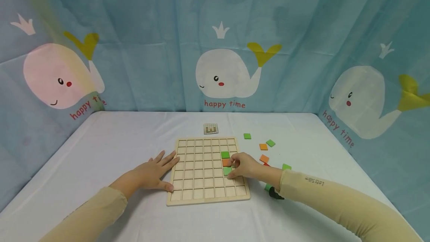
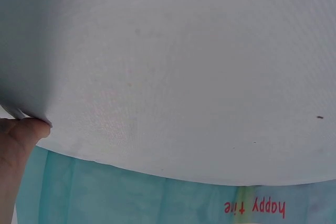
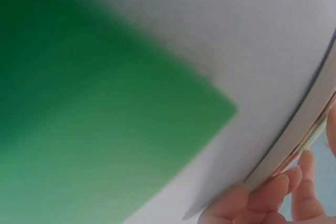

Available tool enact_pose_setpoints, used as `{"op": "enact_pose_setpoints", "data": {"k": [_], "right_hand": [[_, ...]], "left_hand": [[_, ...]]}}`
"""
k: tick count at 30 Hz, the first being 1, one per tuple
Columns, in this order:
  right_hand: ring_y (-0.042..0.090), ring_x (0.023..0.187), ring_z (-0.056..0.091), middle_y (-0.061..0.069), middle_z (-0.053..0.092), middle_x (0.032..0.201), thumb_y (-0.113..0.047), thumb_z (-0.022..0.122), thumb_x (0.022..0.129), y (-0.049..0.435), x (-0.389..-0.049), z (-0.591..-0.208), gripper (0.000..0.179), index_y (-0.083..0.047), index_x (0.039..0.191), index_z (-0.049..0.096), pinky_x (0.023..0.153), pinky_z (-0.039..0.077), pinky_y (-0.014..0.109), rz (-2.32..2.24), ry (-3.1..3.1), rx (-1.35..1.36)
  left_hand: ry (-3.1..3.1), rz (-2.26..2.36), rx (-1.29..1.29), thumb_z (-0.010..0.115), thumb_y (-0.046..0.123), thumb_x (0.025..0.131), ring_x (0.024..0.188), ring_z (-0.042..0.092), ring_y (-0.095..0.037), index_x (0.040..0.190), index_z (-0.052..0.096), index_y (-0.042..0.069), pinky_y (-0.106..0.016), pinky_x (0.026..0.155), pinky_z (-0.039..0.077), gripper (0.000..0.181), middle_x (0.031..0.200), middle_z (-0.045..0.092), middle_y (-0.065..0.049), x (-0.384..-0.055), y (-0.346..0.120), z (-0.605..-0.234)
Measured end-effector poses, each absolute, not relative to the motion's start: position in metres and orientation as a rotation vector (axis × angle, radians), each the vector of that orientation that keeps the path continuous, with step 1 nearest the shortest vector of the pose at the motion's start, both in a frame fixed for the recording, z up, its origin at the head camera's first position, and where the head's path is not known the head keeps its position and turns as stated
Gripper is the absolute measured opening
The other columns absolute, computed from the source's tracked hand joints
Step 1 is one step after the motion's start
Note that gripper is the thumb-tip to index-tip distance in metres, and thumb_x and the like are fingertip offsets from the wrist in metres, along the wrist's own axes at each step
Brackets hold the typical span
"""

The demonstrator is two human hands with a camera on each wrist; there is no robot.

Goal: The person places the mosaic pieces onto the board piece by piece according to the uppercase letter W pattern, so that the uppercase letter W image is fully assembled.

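A pale wooden grid board (image 1: 198, 201) lies flat on the white table. My left hand (image 1: 152, 174) rests with fingers spread along its left edge, fingertips on the frame; in the left wrist view only a bit of that hand (image 2: 23, 137) shows. Over the right part of the grid, my right hand (image 1: 246, 166) pinches a light green square tile (image 1: 227, 171) between thumb and fingers, at a cell. Directly above that tile in the same column sit an orange tile (image 1: 226, 162) and another green tile (image 1: 225, 155). The right wrist view shows the right fingers (image 3: 268, 195) at the board's edge.
Behind the board lies a small patterned card (image 1: 210, 129). Loose tiles are scattered to the right, among them a green one (image 1: 247, 136) and an orange one (image 1: 263, 146). A small black object (image 1: 276, 193) sits under the right sleeve. A whale-print curtain (image 1: 151, 66) stands around the table.
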State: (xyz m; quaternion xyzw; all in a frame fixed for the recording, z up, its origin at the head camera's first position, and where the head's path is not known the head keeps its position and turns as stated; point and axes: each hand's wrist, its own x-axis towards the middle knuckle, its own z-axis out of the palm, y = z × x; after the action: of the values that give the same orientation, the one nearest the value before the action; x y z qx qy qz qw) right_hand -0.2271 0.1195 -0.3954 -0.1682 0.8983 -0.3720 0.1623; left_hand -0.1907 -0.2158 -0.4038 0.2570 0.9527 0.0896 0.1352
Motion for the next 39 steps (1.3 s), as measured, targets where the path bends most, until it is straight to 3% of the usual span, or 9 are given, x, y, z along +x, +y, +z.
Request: {"op": "enact_pose_setpoints", "data": {"k": [9,22,25,30,39], "right_hand": [[0.015,0.064,0.043,0.004,0.05,0.074,-0.006,0.082,0.078,0.132,-0.233,-0.385,0.023,-0.005,0.096,0.068,0.057,0.037,0.027,-1.18,2.476,-0.42],[0.023,0.071,0.05,0.007,0.055,0.09,-0.013,0.074,0.088,0.177,-0.25,-0.35,0.029,-0.002,0.113,0.065,0.064,0.045,0.035,-1.122,2.51,-0.366],[0.028,0.077,0.055,0.008,0.058,0.092,-0.014,0.073,0.088,0.19,-0.253,-0.35,0.029,-0.001,0.113,0.065,0.072,0.049,0.041,-1.114,2.498,-0.38],[0.023,0.085,0.057,0.006,0.063,0.095,-0.013,0.071,0.089,0.213,-0.257,-0.356,0.027,0.001,0.112,0.065,0.083,0.049,0.043,-1.104,2.456,-0.445],[0.022,0.092,0.054,0.004,0.064,0.098,-0.016,0.075,0.086,0.241,-0.256,-0.369,0.019,-0.007,0.102,0.069,0.078,0.047,0.036,-0.967,2.458,-0.583]], "left_hand": [[2.762,0.256,0.754,0.059,0.07,0.078,0.142,0.012,-0.05,0.154,0.025,0.006,-0.071,0.102,0.024,0.105,0.161,0.012,-0.016,-0.189,-0.215,-0.402],[2.752,0.257,0.735,0.06,0.07,0.078,0.142,0.011,-0.05,0.154,0.025,0.006,-0.07,0.103,0.023,0.105,0.161,0.012,-0.017,-0.188,-0.216,-0.4],[2.753,0.268,0.744,0.061,0.068,0.079,0.141,0.011,-0.051,0.153,0.025,0.005,-0.071,0.102,0.024,0.104,0.16,0.012,-0.018,-0.187,-0.216,-0.399],[2.748,0.287,0.741,0.061,0.067,0.079,0.141,0.011,-0.052,0.153,0.025,0.005,-0.071,0.102,0.023,0.103,0.16,0.012,-0.018,-0.185,-0.215,-0.397],[2.748,0.271,0.744,0.058,0.07,0.079,0.142,0.011,-0.051,0.154,0.024,0.006,-0.07,0.104,0.023,0.104,0.161,0.011,-0.017,-0.188,-0.215,-0.401]]}}
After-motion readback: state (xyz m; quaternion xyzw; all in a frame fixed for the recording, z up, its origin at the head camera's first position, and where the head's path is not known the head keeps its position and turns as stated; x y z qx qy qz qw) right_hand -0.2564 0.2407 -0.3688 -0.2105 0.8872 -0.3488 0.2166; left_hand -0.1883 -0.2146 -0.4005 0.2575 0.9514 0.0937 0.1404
